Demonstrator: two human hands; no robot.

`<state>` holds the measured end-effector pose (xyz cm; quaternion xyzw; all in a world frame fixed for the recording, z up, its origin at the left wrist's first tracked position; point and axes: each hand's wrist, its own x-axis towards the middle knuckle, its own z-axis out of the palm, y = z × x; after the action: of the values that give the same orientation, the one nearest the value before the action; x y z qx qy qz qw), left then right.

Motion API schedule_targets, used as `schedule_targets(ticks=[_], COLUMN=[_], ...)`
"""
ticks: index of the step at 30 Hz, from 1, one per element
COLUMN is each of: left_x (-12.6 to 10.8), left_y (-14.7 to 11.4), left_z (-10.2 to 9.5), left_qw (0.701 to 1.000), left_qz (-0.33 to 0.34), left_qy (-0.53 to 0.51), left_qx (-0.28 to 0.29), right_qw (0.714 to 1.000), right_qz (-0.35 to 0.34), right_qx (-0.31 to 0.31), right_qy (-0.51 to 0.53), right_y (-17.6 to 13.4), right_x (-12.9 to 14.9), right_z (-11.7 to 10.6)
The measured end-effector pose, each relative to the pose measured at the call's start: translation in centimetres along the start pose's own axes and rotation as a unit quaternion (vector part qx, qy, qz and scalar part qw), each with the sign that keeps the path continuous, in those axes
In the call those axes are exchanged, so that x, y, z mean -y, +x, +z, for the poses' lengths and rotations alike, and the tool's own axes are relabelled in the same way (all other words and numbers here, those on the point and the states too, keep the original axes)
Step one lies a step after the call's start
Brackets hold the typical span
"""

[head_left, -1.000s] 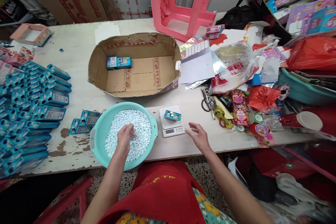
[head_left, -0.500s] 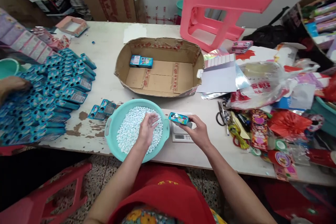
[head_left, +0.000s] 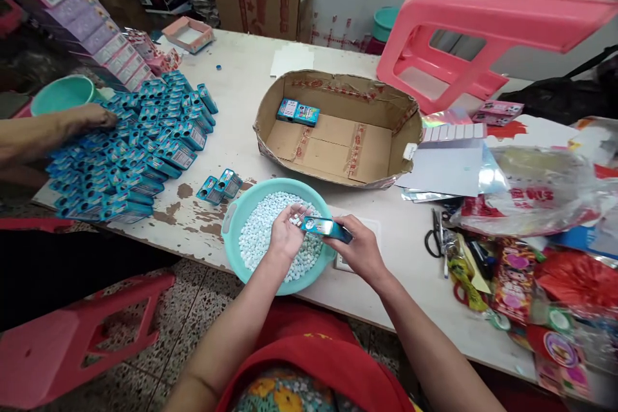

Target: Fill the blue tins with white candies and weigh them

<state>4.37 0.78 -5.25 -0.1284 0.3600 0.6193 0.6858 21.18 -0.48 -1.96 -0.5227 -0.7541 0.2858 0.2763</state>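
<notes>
A turquoise basin (head_left: 232, 239) full of small white tablets (head_left: 263, 232) stands at the table's front edge. Over it my left hand (head_left: 286, 235) is cupped palm up, with a few tablets by its curled fingers. My right hand (head_left: 360, 248) grips a small blue box (head_left: 319, 226) above the basin's right side. A round opening shows near the box's left end, close against my left fingertips. Partly hidden under my right hand is a white kitchen scale (head_left: 374, 232). Two similar blue boxes (head_left: 219, 187) stand left of the basin.
A cut-down carton (head_left: 338, 148) behind the basin holds two blue boxes. Another person's hand (head_left: 99, 117) touches the blue box pile (head_left: 140, 148) at left. Scissors (head_left: 436, 232), plastic bags (head_left: 526, 193) and an overturned pink stool (head_left: 483, 19) occupy the right side.
My right hand has brought the blue box left, from over the scale to my left fingertips above the basin. My left hand has turned more palm up. The camera view has swung left.
</notes>
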Motion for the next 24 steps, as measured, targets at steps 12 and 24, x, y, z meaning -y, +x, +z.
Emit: schedule_targets(ticks=[12,24], left_x=[-1.9,-2.3], left_y=[-3.9,-0.4], left_z=[2.4,-0.4], left_qw=[0.931,0.828], left_qz=[0.183,0.245], left_qy=[0.273,0.494], left_qx=[0.159,0.096], right_qw=[0.987,0.917], right_qz=[0.049,0.139], right_qx=[-0.064,-0.158], right_qy=[0.138,0.338], right_y=[-0.9,-3.8], right_x=[-0.2,-4.3], right_z=[1.6,0.0])
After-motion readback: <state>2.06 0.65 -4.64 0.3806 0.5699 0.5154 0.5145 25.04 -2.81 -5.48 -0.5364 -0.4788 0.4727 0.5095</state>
